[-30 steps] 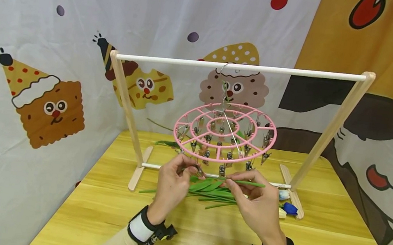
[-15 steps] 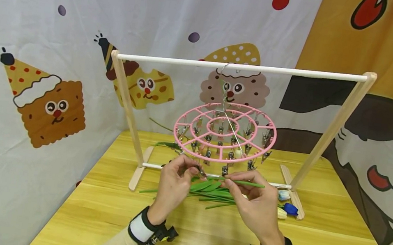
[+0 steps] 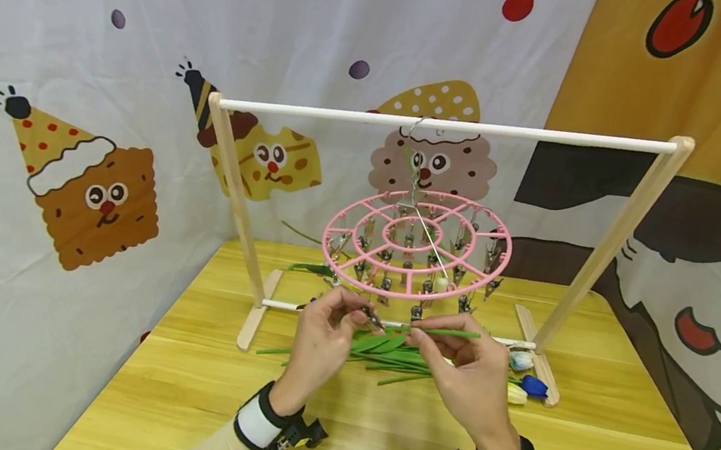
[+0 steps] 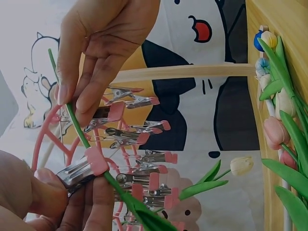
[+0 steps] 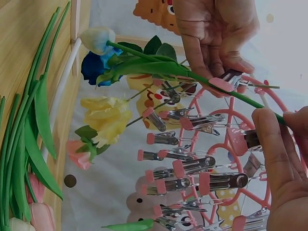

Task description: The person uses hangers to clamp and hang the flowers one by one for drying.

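In the head view my left hand (image 3: 322, 334) pinches a metal clothes clip (image 4: 79, 172) with pink tips, one of several hanging from the round pink drying hanger (image 3: 408, 292). My right hand (image 3: 477, 369) pinches the green stem (image 4: 77, 126) of an artificial tulip (image 5: 97, 40) between thumb and fingers. That stem runs through the clip's pink tips, as both wrist views show. The tulip's pale blue and white head lies beyond my left hand in the right wrist view.
A wooden stand (image 3: 615, 239) with a white top rod (image 3: 321, 112) bears the hanger. Loose artificial tulips (image 3: 395, 351) lie on the table (image 3: 366, 439) below. A yellow flower (image 5: 107, 119) and a white tulip (image 4: 241, 165) hang from other clips.
The hands have drawn slightly closer together, with the stem's free end shifting a little left. The head view has turned slightly. Both holds are the same.
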`<state>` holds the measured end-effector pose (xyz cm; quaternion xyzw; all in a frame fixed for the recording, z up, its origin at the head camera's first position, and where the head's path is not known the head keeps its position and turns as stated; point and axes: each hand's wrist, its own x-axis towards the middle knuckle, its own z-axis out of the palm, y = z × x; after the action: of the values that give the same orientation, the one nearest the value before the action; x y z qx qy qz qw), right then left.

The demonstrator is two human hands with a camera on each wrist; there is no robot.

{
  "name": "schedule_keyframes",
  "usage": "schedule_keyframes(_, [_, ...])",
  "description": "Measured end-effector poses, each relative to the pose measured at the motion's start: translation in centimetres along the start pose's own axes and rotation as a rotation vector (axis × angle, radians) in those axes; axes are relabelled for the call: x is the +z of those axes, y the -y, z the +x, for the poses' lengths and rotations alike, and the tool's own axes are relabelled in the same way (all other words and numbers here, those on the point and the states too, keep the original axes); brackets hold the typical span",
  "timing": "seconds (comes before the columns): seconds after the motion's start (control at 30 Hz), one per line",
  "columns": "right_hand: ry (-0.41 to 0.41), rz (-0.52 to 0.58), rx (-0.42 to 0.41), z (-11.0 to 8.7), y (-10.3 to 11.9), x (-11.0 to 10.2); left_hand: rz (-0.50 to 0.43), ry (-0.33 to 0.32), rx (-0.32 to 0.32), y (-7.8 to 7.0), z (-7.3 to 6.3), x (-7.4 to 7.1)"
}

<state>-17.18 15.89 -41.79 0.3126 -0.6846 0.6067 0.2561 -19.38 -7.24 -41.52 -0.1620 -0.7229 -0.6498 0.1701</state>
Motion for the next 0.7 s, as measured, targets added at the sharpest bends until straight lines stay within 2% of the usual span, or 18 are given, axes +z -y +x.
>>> schedule_keyframes(0.17, [-0.007, -0.024, -0.021, 0.06, 0.09, 0.18, 0.013, 0.041, -0.029, -0.28, -0.17, -0.27])
schedule_keyframes(0.33, [-0.016, -0.044, -0.064, 0.16, -0.01, 0.32, 0.057, 0.073, -0.024, -0.27, -0.46, -0.5])
schedule_keyframes(0.57, [-0.006, -0.057, -0.1, 0.25, 0.32, 0.5, -0.005, 0.106, -0.041, -0.2, -0.78, -0.5])
schedule_keyframes(0.7, [0.001, -0.063, -0.135, 0.2, 0.46, 0.62, -0.002, 0.11, -0.027, -0.18, -0.8, -0.52])
